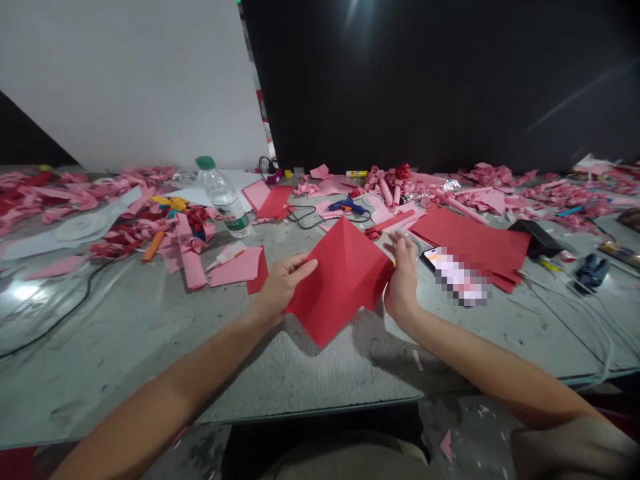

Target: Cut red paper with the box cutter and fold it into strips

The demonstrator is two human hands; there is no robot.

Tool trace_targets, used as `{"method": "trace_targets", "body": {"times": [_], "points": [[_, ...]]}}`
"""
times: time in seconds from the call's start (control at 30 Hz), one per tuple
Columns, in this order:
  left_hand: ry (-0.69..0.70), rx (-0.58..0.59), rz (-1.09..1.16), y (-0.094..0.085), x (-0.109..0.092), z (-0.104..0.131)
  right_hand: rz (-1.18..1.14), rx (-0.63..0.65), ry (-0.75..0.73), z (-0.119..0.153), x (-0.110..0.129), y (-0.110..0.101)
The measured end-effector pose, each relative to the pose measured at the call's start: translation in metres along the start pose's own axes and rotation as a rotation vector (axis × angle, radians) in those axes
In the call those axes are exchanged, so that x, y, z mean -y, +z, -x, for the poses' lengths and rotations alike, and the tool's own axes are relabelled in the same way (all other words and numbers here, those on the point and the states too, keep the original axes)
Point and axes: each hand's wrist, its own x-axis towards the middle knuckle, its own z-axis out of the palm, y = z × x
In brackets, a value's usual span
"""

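Observation:
A sheet of red paper [340, 280] with a crease at its top corner is held up above the near part of the table. My left hand [285, 283] pinches its left edge, thumb on the front face. At the paper's right corner, my right hand [403, 277] is upright with its fingers stretched out, its palm beside the edge; whether it touches the paper is hard to tell. Behind the sheet lies a blue glue gun [347, 206]. Just right of my right hand is a phone [457, 277] with its screen lit and blurred.
A water bottle [224, 198] with a green cap stands at the left back. Red sheets [470, 237] are stacked on the right, near a black box [535, 239] and white cables [595, 320]. Crumpled pink paper [560, 200] lines the back. A black cable [89, 293] crosses the left side.

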Motion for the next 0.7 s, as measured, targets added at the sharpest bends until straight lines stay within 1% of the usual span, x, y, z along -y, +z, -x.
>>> {"method": "trace_targets", "body": {"times": [0.03,0.07,0.1,0.17,0.2,0.23,0.27,0.3,0.33,0.43,0.5,0.57,0.7], "points": [[-0.008,-0.026,0.045,0.0,0.007,-0.002,-0.005,-0.026,-0.005,-0.002,0.001,-0.002],[-0.016,-0.052,0.079,-0.001,0.013,-0.002,0.021,-0.026,-0.06,-0.002,0.003,-0.006],[-0.024,-0.076,0.106,-0.001,0.018,-0.002,0.068,0.0,-0.163,-0.002,0.005,-0.01],[-0.036,-0.119,0.153,-0.002,0.026,-0.001,0.175,0.084,-0.429,0.005,0.01,-0.021],[-0.034,-0.139,0.173,-0.002,0.029,0.0,0.211,0.115,-0.539,0.01,0.013,-0.026],[-0.026,-0.158,0.19,-0.002,0.031,0.001,0.238,0.137,-0.606,0.016,0.016,-0.03],[-0.011,-0.178,0.205,-0.002,0.033,0.002,0.259,0.155,-0.625,0.022,0.019,-0.033],[0.01,-0.199,0.222,-0.002,0.034,0.002,0.279,0.179,-0.591,0.028,0.022,-0.034],[0.033,-0.216,0.24,-0.003,0.035,0.002,0.299,0.214,-0.512,0.033,0.024,-0.033],[0.089,-0.227,0.282,-0.006,0.037,0.0,0.303,0.363,-0.147,0.043,0.027,-0.023],[0.101,-0.212,0.261,-0.008,0.04,-0.002,0.226,0.454,0.061,0.044,0.026,-0.01],[0.105,-0.201,0.216,-0.007,0.044,-0.003,0.112,0.522,0.172,0.043,0.025,0.003],[0.138,-0.191,0.144,-0.001,0.052,-0.002,-0.063,0.603,0.266,0.042,0.028,0.024]]}}
